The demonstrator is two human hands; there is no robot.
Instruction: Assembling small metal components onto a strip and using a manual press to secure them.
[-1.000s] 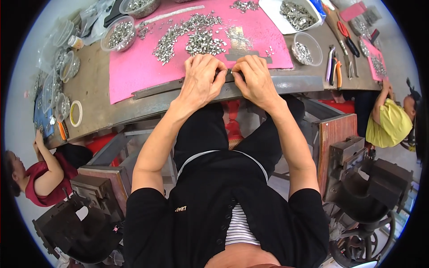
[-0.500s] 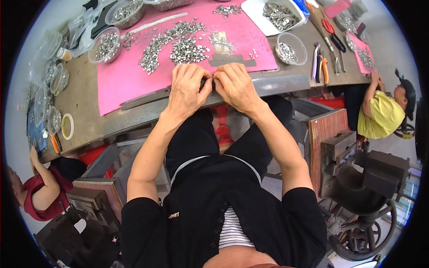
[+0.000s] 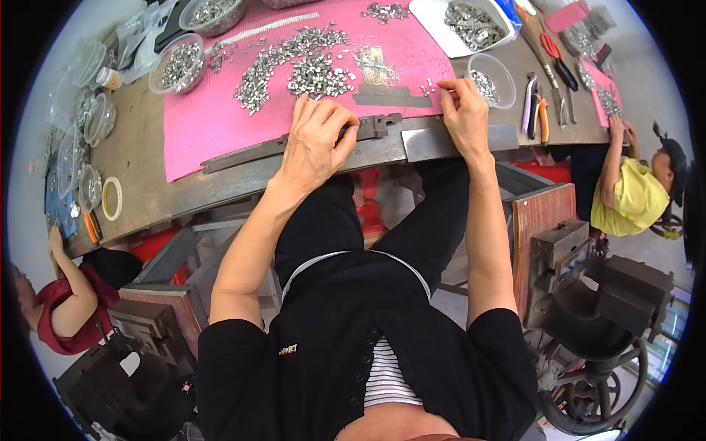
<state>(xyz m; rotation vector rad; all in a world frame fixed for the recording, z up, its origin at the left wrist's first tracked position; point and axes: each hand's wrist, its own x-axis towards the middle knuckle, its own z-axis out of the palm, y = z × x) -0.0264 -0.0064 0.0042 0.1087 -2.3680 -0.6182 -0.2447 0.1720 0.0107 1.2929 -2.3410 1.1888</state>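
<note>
At the table's front edge, my left hand (image 3: pixel 316 140) is closed over a long dark metal bar fixture (image 3: pixel 246 156). Something dark shows between its thumb and forefinger, too hidden to name. My right hand (image 3: pixel 465 121) is raised to the right, fingers curled and thumb near the forefinger; whatever is in the pinch is too small to make out. Several tiny silver pieces (image 3: pixel 428 88) lie on the pink mat (image 3: pixel 198 132) beside its fingertips. Beyond my left hand is a heap of small silver metal parts (image 3: pixel 318 76). A flat grey metal plate (image 3: pixel 430 145) lies between my hands.
Clear tubs of parts stand left (image 3: pixel 176 67) and right (image 3: pixel 491 81), with a white tray (image 3: pixel 434 37) at the back. Pliers (image 3: pixel 543 120) lie at right, a tape roll (image 3: pixel 112 198) at left. Co-workers sit at left (image 3: pixel 70 316) and right (image 3: pixel 632 191).
My right hand has left the spot beside my left hand and moved right, uncovering part of the fixture. My left hand stays on the bar; the view has shifted slightly.
</note>
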